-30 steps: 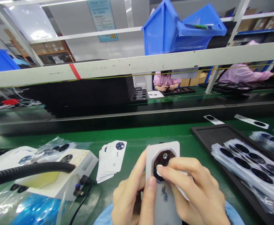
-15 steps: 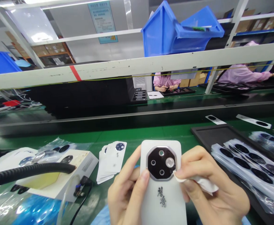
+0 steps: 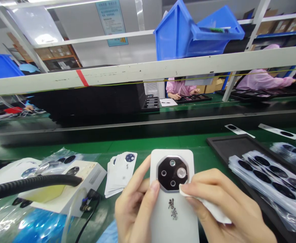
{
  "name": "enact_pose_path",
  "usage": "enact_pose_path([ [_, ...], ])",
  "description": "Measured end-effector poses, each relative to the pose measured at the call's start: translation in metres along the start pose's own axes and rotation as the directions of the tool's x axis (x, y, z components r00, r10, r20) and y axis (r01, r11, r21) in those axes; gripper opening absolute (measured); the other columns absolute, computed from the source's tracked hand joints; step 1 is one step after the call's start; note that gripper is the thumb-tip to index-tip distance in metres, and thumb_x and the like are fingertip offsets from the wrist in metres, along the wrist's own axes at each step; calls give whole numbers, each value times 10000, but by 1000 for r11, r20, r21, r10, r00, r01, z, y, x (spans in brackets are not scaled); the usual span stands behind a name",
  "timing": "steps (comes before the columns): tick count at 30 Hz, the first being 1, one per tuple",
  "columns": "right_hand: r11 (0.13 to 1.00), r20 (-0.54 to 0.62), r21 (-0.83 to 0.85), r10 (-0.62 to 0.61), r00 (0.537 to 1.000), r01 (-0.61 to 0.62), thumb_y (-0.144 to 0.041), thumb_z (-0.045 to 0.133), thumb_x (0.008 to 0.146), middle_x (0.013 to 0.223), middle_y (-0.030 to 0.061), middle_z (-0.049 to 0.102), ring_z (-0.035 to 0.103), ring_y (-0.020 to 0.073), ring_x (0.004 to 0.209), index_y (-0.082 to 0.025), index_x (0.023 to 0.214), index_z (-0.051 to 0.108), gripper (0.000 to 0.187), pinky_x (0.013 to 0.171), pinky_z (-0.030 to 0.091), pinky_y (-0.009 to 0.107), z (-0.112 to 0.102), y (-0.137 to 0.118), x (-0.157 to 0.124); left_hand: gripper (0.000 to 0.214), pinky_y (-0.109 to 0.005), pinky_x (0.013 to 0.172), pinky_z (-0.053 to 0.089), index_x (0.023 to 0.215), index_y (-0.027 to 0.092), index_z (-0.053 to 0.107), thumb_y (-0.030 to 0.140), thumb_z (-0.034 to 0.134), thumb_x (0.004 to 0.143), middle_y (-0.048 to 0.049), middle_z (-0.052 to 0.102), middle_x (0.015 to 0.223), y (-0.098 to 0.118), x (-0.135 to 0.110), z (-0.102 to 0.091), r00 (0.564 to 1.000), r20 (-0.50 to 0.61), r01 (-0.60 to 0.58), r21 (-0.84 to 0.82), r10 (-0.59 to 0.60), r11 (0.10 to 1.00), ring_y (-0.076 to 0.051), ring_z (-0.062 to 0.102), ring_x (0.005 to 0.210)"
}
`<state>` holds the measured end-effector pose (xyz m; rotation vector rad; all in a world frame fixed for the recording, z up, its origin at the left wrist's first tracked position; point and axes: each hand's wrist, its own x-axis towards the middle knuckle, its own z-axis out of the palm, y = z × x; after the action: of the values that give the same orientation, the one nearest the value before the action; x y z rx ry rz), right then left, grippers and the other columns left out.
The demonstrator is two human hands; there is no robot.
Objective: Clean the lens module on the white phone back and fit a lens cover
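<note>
One white phone back cover [image 3: 174, 202], one wipe [image 3: 208, 207], two hands

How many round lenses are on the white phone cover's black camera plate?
4, on the phone cover that the left hand holds: top lens, left lens, larger bright right lens, bottom lens beside the cloth in the right hand. None seems hidden.

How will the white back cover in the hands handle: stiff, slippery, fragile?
Probably stiff: the white back cover shows no bend though the left hand grips only its side. Its glossy face looks slippery. The dark camera panel likely marks easily; the right hand meets it with a cloth.
</note>
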<state>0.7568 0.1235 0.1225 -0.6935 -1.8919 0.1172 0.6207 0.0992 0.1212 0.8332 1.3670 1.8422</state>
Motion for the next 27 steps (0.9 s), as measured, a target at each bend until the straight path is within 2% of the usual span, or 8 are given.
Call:
enact_pose_path([
  [4, 968, 74, -231, -83, 994, 98, -42, 512, 858, 908, 15, 682, 669, 103, 769, -196, 1042, 660, 281, 735, 556, 182, 4, 4, -12, 373, -123, 423, 415, 1088, 244, 748, 317, 737, 722, 30, 676, 577, -2, -2, 1, 998, -20, -54, 17, 54, 998, -69, 513, 442],
  [7, 939, 93, -299, -147, 985, 169, -9, 497, 833, 987, 38, 682, 668, 117, 861, -170, 1107, 647, 351, 824, 542, 200, 7, 7, -16, 355, -136, 397, 390, 1068, 252, 755, 331, 738, 723, 30, 686, 583, -3, -3, 1, 992, -35, -121, 59, 123, 991, -70, 483, 426],
  [10, 945, 113, -262, -172, 979, 197, 23, 480, 809, 980, 57, 680, 662, 124, 892, -141, 1094, 647, 369, 823, 538, 203, 8, 7, -13, 331, -131, 398, 380, 1034, 274, 766, 336, 753, 709, 42, 684, 571, -3, -3, 0, 987, -51, -148, 77, 152, 986, -62, 472, 419],
  [13, 961, 98, -209, -163, 982, 180, 33, 449, 804, 913, 46, 678, 655, 110, 789, -143, 1031, 662, 357, 723, 540, 189, 9, 6, -7, 320, -118, 415, 385, 1015, 302, 769, 332, 765, 696, 54, 694, 591, -3, -3, 0, 990, -64, -123, 78, 128, 989, -54, 486, 435],
  [17, 993, 68, -87, -80, 994, 85, 24, 465, 823, 827, 23, 643, 632, 92, 691, -161, 935, 657, 289, 614, 517, 178, 8, 7, -2, 344, -115, 429, 397, 1019, 296, 769, 343, 773, 678, 54, 696, 604, -1, -4, 1, 994, -76, -73, 45, 76, 996, -51, 493, 439],
  [21, 998, 44, 59, -24, 999, 21, 11, 514, 842, 825, 21, 615, 628, 90, 700, -157, 936, 626, 223, 616, 520, 184, 5, 7, -1, 393, -112, 428, 400, 1038, 263, 767, 326, 784, 650, 44, 677, 577, 2, -2, 2, 996, -90, 6, -29, -8, 1000, -54, 494, 440],
  [27, 998, 89, -36, -49, 995, 53, -15, 531, 857, 878, 26, 630, 639, 91, 785, -163, 1011, 632, 236, 684, 521, 168, 7, 5, -7, 365, -86, 443, 394, 1009, 290, 774, 301, 784, 644, 53, 682, 580, 4, -2, 4, 996, -71, 52, -93, -59, 994, -37, 493, 444],
])
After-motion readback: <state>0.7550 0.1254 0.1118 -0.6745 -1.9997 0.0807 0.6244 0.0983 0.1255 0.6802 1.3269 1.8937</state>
